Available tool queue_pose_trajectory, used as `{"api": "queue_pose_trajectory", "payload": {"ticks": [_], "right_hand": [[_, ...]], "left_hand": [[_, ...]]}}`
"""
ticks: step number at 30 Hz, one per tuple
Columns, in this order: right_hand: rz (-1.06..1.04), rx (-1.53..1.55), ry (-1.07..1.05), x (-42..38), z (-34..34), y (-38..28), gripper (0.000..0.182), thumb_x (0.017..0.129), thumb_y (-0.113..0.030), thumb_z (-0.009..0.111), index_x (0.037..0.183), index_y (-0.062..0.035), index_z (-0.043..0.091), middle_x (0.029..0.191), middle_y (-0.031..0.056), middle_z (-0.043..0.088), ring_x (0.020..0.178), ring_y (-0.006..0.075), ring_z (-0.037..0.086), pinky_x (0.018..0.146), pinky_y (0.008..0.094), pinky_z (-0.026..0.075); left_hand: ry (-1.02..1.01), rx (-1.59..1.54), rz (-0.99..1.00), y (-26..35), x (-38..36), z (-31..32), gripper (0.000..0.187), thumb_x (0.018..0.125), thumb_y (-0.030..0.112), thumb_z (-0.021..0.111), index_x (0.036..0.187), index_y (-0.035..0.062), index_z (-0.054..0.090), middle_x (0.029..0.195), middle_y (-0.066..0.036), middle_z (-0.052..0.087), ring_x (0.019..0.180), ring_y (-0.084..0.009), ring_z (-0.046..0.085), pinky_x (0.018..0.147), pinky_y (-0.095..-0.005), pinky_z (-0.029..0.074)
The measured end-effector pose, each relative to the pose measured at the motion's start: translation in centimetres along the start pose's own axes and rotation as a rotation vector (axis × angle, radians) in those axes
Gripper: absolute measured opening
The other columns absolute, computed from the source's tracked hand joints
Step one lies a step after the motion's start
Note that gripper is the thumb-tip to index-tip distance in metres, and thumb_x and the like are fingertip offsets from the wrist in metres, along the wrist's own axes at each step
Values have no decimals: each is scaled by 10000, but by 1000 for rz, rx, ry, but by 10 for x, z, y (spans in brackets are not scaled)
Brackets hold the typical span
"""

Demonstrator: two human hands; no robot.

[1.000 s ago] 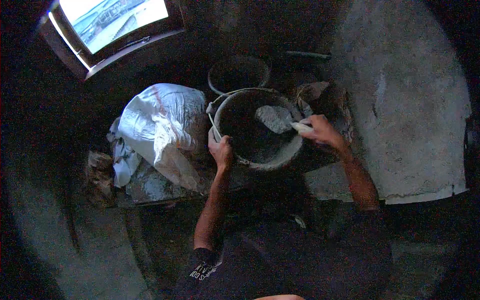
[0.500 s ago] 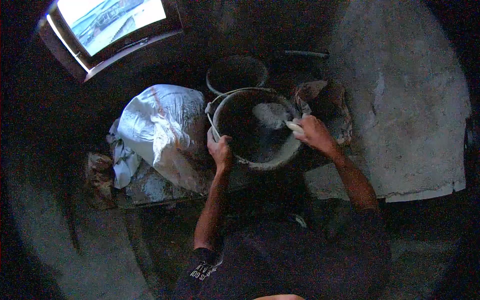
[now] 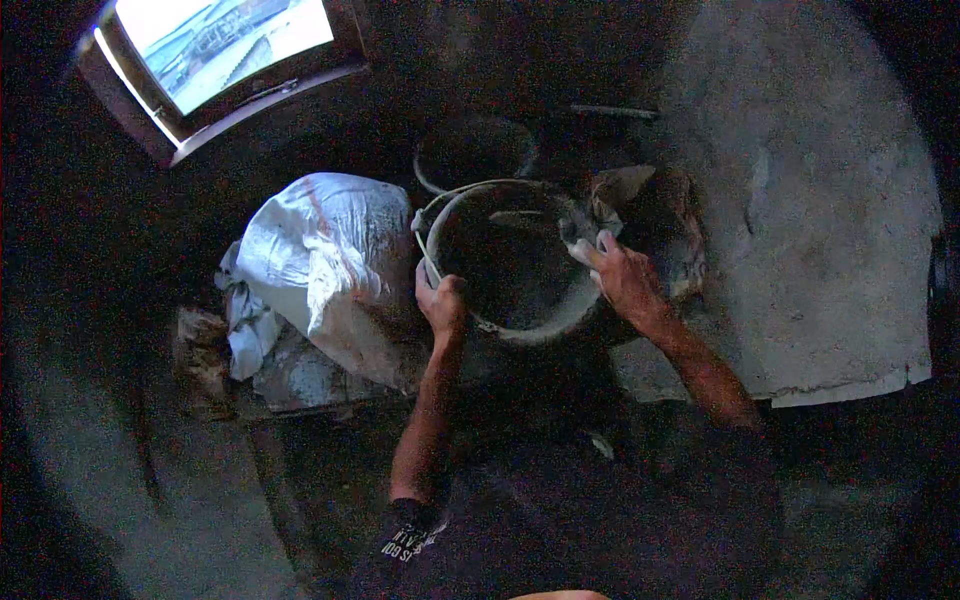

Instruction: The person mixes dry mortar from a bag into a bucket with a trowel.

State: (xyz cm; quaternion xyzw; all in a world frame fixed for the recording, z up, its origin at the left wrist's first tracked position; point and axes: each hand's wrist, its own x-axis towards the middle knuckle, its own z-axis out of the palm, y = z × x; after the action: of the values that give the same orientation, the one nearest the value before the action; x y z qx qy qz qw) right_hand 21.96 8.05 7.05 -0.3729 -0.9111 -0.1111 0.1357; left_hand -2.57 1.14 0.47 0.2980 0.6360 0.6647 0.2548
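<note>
A dark bucket with a pale wire handle stands tilted toward me on the floor. My left hand grips its near left rim. My right hand is at the right rim, closed around a pale-handled trowel whose blade reaches down into the bucket and is hard to see in the dark. Grey mortar smears the inside wall.
A white woven sack lies slumped left of the bucket on crumpled sheeting. A second dark bucket stands behind. A torn paper bag sits right of the bucket. Pale plastered surface fills the right. A bright window is upper left.
My right hand moved left and down to the bucket's rim, pushing the trowel blade deeper. The grey lump of mortar seen on the blade earlier is no longer visible.
</note>
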Motion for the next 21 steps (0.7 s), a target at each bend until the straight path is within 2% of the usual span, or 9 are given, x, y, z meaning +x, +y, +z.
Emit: {"api": "queue_pose_trajectory", "payload": {"ticks": [2, 9, 11, 12, 14, 15, 18, 20, 21], "right_hand": [[158, 69, -228, 8, -6, -4, 386, 627, -102, 587, 997, -136, 482, 881, 157, 461, 716, 294, 524, 599, 348, 444], [82, 198, -178, 2, -23, 4, 384, 636, -144, 586, 1000, -98, 471, 850, 151, 471, 685, 299, 519, 559, 334, 438], [-101, 320, 148, -3, -16, 15, 381, 668, -190, 574, 1014, -84, 457, 801, 116, 496, 661, 243, 521, 543, 318, 429], [-99, 312, 147, -5, -28, 20, 381, 668, -190, 574, 1014, -84, 457, 801, 116, 496, 661, 243, 521, 543, 318, 429], [685, 1158, -346, -13, -66, 30, 366, 713, -233, 545, 1027, -72, 447, 787, 82, 508, 636, 165, 505, 542, 291, 418], [827, 1071, -280, -23, -77, 33, 383, 736, -260, 523, 1032, -35, 430, 823, 73, 503, 610, 114, 482, 532, 276, 409], [615, 776, -55, -48, -76, 72, 398, 737, -236, 522, 1046, -13, 405, 826, 89, 500, 573, 115, 482, 509, 255, 401], [759, 582, 33, -60, -78, 85, 291, 705, -185, 548, 935, -24, 472, 769, 97, 532, 630, 188, 514, 576, 301, 418], [791, 501, -40, -65, -71, 96, 272, 698, -161, 539, 924, -24, 476, 815, 123, 530, 720, 247, 516, 629, 338, 413]], "left_hand": [[-20, 17, 20, -21, 4, -3, 445, 608, 120, 491, 1014, -40, 400, 860, -120, 481, 734, -208, 441, 679, -270, 349], [-44, -5, -40, 4, 1, -3, 446, 614, 84, 481, 1032, -42, 388, 859, -106, 496, 730, -192, 468, 659, -274, 372], [-56, -58, -24, 12, -3, -1, 450, 613, 70, 473, 1040, -42, 384, 872, -109, 496, 747, -197, 473, 672, -279, 374], [-64, -93, -16, 15, -5, -1, 454, 612, 55, 465, 1048, -41, 380, 885, -112, 495, 764, -201, 478, 684, -285, 376], [-69, -25, -32, 2, 2, -2, 458, 611, 50, 461, 1052, -40, 377, 905, -114, 490, 778, -203, 477, 692, -283, 377], [-54, -4, -23, -3, 3, -2, 458, 613, 54, 464, 1052, -41, 376, 909, -116, 488, 779, -206, 476, 694, -282, 376], [-68, -42, -84, -1, 3, 0, 464, 606, 70, 476, 1045, -41, 379, 900, -118, 484, 769, -212, 472, 688, -277, 374], [-60, 12, -71, -12, 7, 0, 452, 608, 75, 476, 1037, -39, 387, 895, -113, 478, 750, -206, 465, 677, -272, 373], [-65, 13, -71, -15, 9, 1, 452, 608, 75, 476, 1037, -39, 387, 895, -113, 478, 750, -206, 465, 677, -272, 373]]}}
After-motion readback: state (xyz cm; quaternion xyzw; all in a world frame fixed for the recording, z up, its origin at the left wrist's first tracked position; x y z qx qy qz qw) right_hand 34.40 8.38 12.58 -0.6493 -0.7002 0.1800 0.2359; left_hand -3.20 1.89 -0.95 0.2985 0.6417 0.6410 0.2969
